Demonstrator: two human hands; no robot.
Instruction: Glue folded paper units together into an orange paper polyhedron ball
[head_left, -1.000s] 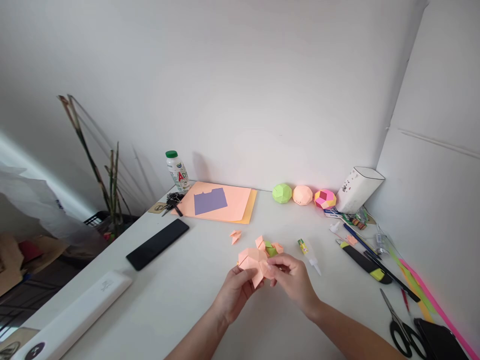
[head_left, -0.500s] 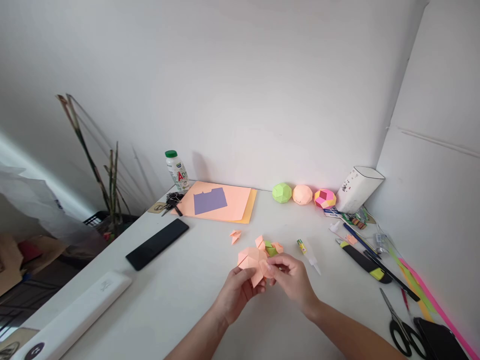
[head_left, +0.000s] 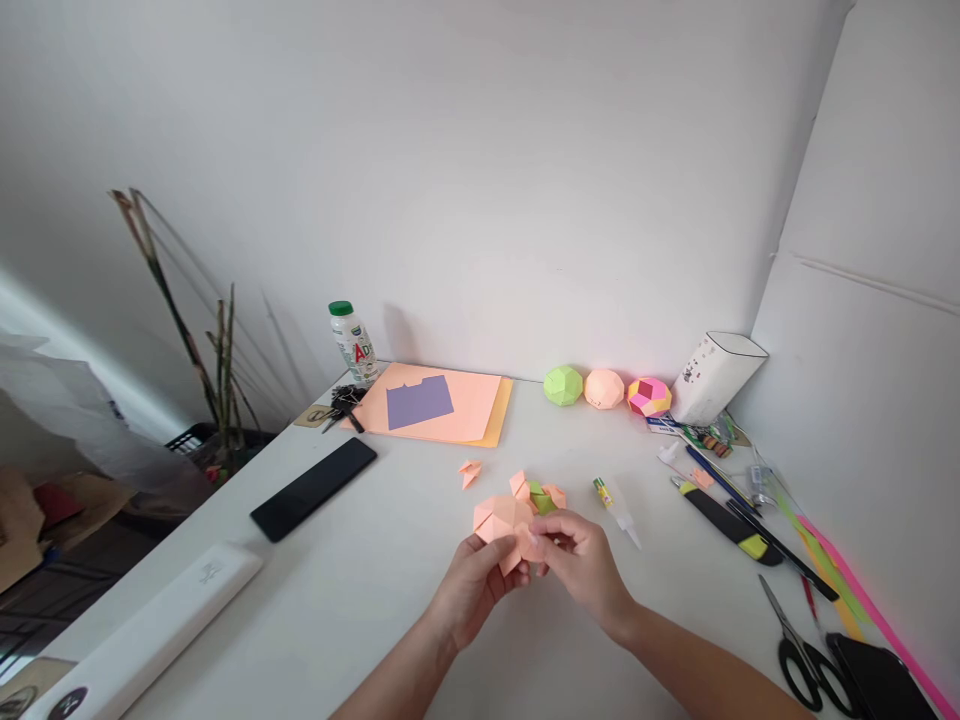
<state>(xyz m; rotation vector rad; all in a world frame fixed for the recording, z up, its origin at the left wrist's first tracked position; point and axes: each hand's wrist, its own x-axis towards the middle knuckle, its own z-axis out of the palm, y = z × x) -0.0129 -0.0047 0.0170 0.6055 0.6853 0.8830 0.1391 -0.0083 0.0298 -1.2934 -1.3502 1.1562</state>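
A peach folded-paper model [head_left: 501,518], faceted like part of a ball, is held in front of me just over the table. My left hand [head_left: 480,580] grips it from below left, thumb on top. My right hand [head_left: 581,558] pinches its right edge between thumb and fingers. The fingers hide part of that edge. Just behind the model lie folded pieces in peach and green [head_left: 541,497]. A small loose peach folded piece [head_left: 470,473] rests a little to the left. To the right of the hands lies a glue tube [head_left: 618,512].
Three paper balls, the nearest-left one green [head_left: 563,386], line the wall. Peach sheets [head_left: 457,410] and a bottle [head_left: 354,343] are at back left. A black phone [head_left: 315,488] and white device [head_left: 157,635] lie left. On the right are a cutter [head_left: 731,525] and scissors [head_left: 806,655].
Hardly anything differs. Both hands keep their hold on the peach model, with the right fingers shifted very slightly at its edge.
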